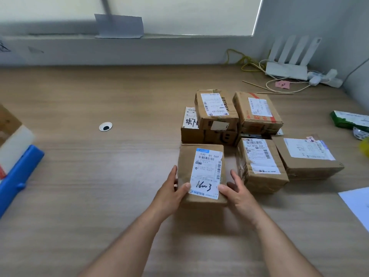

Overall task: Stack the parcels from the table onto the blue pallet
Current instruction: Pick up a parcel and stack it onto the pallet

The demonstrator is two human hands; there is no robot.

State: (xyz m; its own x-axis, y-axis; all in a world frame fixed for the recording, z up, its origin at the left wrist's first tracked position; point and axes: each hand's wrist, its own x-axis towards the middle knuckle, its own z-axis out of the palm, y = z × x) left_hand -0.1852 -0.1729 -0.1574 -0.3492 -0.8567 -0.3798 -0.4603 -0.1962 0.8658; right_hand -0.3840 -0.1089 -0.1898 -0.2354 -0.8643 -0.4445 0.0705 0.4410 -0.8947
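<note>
1. Soft daylight filters through a drawn blind (199, 15), a bright strip glaring at its right edge.
2. Faint shadows lie beside each parcel (201, 170).
3. Wide-angle distortion bends the table (99, 176) edge; upper left slightly blurred.

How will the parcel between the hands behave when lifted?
The parcel is a squared cardboard box, so likely stiff and unlikely to roll. The left hand and right hand hold only its near corners, so it is probably light. Thumbs rest on the smooth label, which may slip slightly.

2 hands (172, 189) (235, 191) gripping nearest parcel (201, 172), wooden table (99, 186)
</note>
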